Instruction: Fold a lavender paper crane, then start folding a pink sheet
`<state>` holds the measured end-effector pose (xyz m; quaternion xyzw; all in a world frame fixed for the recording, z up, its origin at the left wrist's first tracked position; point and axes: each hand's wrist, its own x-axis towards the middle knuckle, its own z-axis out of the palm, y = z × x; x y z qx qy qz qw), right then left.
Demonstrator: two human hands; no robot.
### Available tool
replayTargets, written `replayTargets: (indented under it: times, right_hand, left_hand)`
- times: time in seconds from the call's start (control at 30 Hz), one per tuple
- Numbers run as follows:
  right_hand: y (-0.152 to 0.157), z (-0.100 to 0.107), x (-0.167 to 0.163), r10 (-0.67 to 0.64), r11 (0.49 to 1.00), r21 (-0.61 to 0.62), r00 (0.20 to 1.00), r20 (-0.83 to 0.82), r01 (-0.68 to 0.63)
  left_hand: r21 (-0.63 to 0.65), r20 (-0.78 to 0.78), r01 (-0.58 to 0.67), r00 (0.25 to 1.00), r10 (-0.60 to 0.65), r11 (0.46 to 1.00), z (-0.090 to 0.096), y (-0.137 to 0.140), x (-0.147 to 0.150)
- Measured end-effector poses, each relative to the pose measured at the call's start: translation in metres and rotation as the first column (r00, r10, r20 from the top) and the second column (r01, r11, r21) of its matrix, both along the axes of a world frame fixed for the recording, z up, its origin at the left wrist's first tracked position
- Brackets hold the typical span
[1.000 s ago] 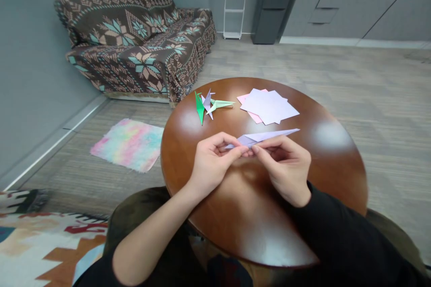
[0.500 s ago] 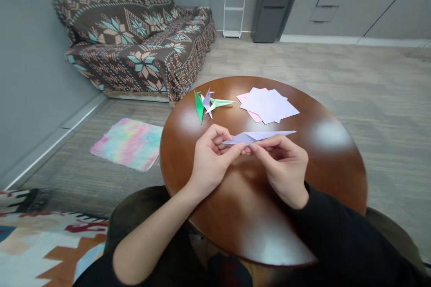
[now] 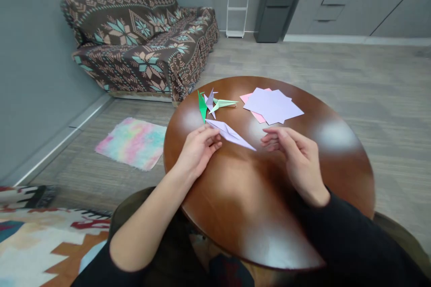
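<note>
At the round brown wooden table (image 3: 242, 215), the bare right hand (image 3: 293, 154) curls loosely, free, the bare left hand (image 3: 202, 145) grips a slender lavender folded paper (image 3: 231, 135) between them, and beyond lie 3 green or lavender paper cranes (image 3: 210, 100), far left, and lavender-and-pink paper sheets (image 3: 273, 106), far right.

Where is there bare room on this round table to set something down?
The table is bare between the left hand, right hand and near rim, and also between the right hand, paper sheets and right rim. Far left is crowded: three folded birds just beyond the lilac folded paper.
</note>
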<state>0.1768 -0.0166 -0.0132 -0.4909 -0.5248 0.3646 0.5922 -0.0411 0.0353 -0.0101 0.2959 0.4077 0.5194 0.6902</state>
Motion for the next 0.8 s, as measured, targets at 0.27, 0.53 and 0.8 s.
replayTargets:
  times: [0.27, 0.53, 0.8]
  right_hand:
    - [0.002, -0.004, -0.012, 0.243, 0.96, -0.141, 0.97, -0.013, -0.243]
    - [0.003, -0.006, -0.017, 0.195, 0.962, -0.177, 0.978, -0.077, -0.206]
    - [0.0, -0.006, -0.02, 0.199, 0.972, -0.102, 0.973, -0.121, -0.211]
  left_hand:
    - [0.157, -0.337, 0.476, 0.849, -0.407, 0.865, 0.005, -0.017, 0.015]
    - [0.143, -0.279, 0.389, 0.898, -0.34, 0.91, -0.001, -0.022, 0.021]
    - [0.122, -0.256, 0.299, 0.931, -0.261, 0.946, -0.004, -0.025, 0.024]
